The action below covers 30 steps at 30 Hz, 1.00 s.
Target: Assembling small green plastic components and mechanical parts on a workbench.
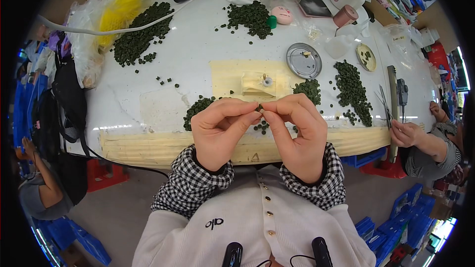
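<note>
A small dark green piece [260,108] is pinched between the fingertips of both hands, just above the near side of the white table. My left hand [220,128] closes thumb and forefinger on its left side. My right hand [296,131] does the same from the right, and the fingertips nearly meet. The piece is too small and covered to make out its shape. Small piles of similar dark green pieces lie by my left hand [194,110] and beyond my right hand [308,89]. Behind my fingertips stands a clear block-like fixture [258,85] on yellow tape.
Larger heaps of green pieces [143,34] lie at the far left, far middle [251,20] and right [352,89]. A round metal lid [304,61] and a small yellowish dish [366,58] sit at right. A white cable [123,30] crosses the far left. Another person's hand [404,132] holds tweezers at right.
</note>
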Available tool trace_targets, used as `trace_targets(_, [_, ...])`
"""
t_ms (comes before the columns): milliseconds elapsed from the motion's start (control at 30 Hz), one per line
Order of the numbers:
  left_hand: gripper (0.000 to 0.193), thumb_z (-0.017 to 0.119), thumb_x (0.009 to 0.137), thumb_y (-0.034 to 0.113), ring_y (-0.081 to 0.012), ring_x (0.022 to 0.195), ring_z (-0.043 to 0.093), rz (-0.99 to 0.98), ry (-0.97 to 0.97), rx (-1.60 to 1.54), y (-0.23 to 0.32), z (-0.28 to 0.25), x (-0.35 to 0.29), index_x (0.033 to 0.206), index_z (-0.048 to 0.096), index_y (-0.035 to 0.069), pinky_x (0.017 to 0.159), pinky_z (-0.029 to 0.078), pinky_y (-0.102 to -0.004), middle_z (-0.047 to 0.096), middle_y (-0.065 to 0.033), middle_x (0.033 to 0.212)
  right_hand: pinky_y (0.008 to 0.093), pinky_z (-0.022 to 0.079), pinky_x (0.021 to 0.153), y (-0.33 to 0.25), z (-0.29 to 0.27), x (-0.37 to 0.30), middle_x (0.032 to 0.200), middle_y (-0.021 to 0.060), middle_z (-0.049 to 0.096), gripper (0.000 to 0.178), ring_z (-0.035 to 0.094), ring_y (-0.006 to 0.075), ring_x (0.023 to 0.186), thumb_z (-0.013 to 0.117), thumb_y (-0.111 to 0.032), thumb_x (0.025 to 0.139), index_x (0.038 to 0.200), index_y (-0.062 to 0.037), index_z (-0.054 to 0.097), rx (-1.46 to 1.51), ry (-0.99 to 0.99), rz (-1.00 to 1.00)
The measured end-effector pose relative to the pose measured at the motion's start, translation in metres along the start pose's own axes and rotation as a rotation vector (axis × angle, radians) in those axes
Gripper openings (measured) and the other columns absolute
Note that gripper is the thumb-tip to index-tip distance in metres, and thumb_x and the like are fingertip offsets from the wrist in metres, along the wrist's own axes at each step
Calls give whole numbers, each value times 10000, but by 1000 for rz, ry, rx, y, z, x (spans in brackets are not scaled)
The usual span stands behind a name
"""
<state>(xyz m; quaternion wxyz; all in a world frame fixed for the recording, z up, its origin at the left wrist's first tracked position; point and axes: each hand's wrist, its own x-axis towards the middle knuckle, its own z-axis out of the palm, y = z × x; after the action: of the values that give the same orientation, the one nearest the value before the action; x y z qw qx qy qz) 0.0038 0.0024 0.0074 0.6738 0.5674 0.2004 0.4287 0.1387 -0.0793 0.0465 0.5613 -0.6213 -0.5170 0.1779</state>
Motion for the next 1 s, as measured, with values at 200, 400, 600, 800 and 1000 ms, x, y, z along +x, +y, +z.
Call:
trace_targets(200, [202,631,841,-114,-160,870,658,30,-15,61,2,1,0,1028,674,-50,772,546,-254,658,-131,982,247,521,675,7,-3,-2,892,102,616,178,645,163,763,634,65,839,1006,23,677,162,-49,78])
trace_targets(400, [184,613,875,-75,-158,852,664,-76,-42,-106,-1,-1,2,1051,661,-52,768,553,-258,674,-131,950,254,509,686,1,-14,0,882,105,630,235,629,176,772,640,70,820,1044,16,683,11,-130,-15])
trace_targets(600, [185,617,890,-41,-153,828,671,-124,-11,-191,-3,-2,1,1072,644,-47,764,558,-261,689,-131,930,245,507,682,4,-11,0,903,102,626,293,624,172,782,636,74,822,1105,10,673,1,-133,-122])
trace_targets(800, [189,616,890,-42,-159,843,673,-81,18,-200,-4,-2,0,1078,635,-53,778,561,-267,688,-134,944,246,510,673,3,-7,-3,931,105,620,312,628,170,801,624,86,828,1130,15,660,5,-146,-120])
trace_targets(1000, [184,608,889,-59,-160,871,669,-49,13,-134,-1,1,0,1071,631,-59,801,557,-268,681,-134,975,244,510,668,6,-6,-3,935,108,618,318,628,168,805,617,92,832,1140,18,654,4,-102,-154])
